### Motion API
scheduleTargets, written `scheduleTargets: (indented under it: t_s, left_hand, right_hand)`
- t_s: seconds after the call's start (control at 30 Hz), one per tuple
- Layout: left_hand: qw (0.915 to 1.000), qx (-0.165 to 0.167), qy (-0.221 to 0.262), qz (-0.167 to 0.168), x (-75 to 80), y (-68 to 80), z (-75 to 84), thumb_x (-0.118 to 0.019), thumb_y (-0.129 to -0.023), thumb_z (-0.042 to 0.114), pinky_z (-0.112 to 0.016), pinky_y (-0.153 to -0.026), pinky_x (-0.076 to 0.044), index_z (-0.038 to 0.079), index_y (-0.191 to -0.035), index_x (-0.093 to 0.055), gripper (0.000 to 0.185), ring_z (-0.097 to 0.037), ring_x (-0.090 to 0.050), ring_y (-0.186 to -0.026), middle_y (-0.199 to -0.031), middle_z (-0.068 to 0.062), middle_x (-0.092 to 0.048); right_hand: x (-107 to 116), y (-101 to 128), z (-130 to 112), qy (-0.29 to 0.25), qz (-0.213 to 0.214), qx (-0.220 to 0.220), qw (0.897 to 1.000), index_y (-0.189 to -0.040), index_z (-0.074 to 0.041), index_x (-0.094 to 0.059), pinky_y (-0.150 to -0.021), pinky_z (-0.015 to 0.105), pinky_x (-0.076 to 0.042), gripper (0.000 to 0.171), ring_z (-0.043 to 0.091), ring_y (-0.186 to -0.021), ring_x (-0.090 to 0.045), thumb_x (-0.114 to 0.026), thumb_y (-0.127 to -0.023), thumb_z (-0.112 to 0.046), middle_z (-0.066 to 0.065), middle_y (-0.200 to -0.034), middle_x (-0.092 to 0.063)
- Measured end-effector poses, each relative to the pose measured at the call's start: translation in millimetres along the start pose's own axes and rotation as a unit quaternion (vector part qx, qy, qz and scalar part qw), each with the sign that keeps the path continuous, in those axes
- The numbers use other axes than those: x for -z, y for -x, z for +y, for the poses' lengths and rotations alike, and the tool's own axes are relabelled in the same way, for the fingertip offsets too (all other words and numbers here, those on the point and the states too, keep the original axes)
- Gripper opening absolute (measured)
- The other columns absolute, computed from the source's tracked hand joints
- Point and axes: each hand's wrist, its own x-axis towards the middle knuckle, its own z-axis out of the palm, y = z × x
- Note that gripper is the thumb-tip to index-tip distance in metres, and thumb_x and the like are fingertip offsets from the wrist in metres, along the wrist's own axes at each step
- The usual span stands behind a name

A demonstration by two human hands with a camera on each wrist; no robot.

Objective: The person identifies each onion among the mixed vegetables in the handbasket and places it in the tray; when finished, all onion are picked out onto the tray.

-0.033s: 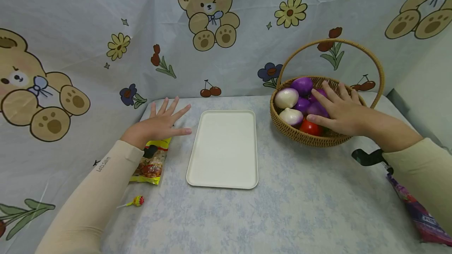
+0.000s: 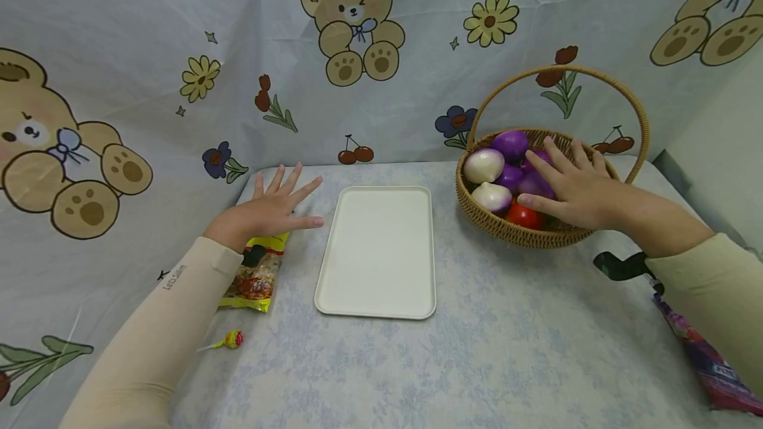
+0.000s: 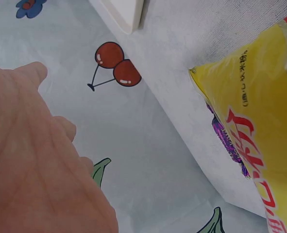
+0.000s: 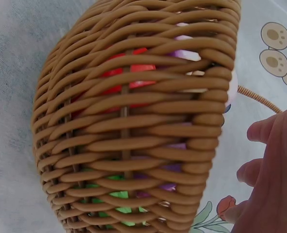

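A wicker basket (image 2: 517,233) with a tall hoop handle stands at the back right of the table. It holds purple onions (image 2: 509,144), white onions (image 2: 483,165) and a red tomato (image 2: 524,216). My right hand (image 2: 572,190) lies over the basket with its fingers straight, touching the purple onions, thumb by the tomato. In the right wrist view the basket (image 4: 133,126) fills the frame, with my right hand (image 4: 274,170) at the right edge. My left hand (image 2: 271,210) rests flat on the tablecloth, fingers spread, left of a bare white tray (image 2: 378,250). The left wrist view shows that palm (image 3: 31,160).
A yellow snack packet (image 2: 256,277) lies under my left wrist, and fills the right side (image 3: 260,136) of the left wrist view. A lollipop (image 2: 229,339) lies near the front left. A purple packet (image 2: 709,363) sits at the right edge. A bear-print cloth backs the table.
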Motion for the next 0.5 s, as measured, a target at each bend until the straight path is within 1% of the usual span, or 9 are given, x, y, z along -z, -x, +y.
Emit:
scheduleTargets:
  t_s: [0.17, 0.3, 0.4, 0.5]
  left_hand:
    - [1.0, -0.004, 0.002, 0.0, -0.1, -0.3, -0.3, -0.042, -0.093, 0.086, -0.069, -0.11, 0.027, 0.03, -0.171, -0.006, 0.102, -0.045, 0.022, -0.153, -0.173, -0.016, 0.017]
    - [1.0, -0.001, -0.001, -0.005, 0.5, 0.8, 0.7, -0.041, -0.093, 0.087, -0.067, -0.11, 0.029, 0.032, -0.171, -0.004, 0.103, -0.044, 0.024, -0.153, -0.172, -0.013, 0.021]
    - [1.0, -0.001, -0.004, -0.005, 1.6, 2.2, 2.3, -0.041, -0.093, 0.087, -0.069, -0.11, 0.027, 0.033, -0.171, -0.003, 0.103, -0.044, 0.023, -0.153, -0.172, -0.013, 0.02]
    - [0.9999, -0.011, 0.003, 0.002, 3.4, 3.9, 4.9, -0.045, -0.093, 0.085, -0.072, -0.11, 0.025, 0.031, -0.171, -0.006, 0.103, -0.046, 0.02, -0.154, -0.173, -0.015, 0.016]
  right_hand:
    - [0.2, 0.5, -1.8, -0.005, -0.001, 0.002, 1.0, -0.169, -0.006, -0.005, -0.107, 0.084, 0.013, 0.098, 0.066, -0.144, 0.019, -0.042, -0.104, -0.07, 0.031, -0.169, 0.014]
    - [0.4, 0.1, -4.3, -0.007, -0.002, 0.001, 1.0, -0.169, -0.006, -0.006, -0.106, 0.084, 0.013, 0.098, 0.068, -0.144, 0.017, -0.042, -0.104, -0.07, 0.031, -0.169, 0.013]
    - [0.3, -0.3, -5.7, -0.006, -0.002, 0.001, 1.0, -0.169, -0.007, -0.006, -0.107, 0.084, 0.01, 0.099, 0.068, -0.144, 0.015, -0.043, -0.103, -0.071, 0.031, -0.169, 0.012]
    - [0.0, -0.5, -6.5, -0.008, 0.0, 0.005, 1.0, -0.169, -0.007, -0.006, -0.107, 0.085, 0.008, 0.099, 0.068, -0.144, 0.013, -0.043, -0.103, -0.07, 0.03, -0.17, 0.012]
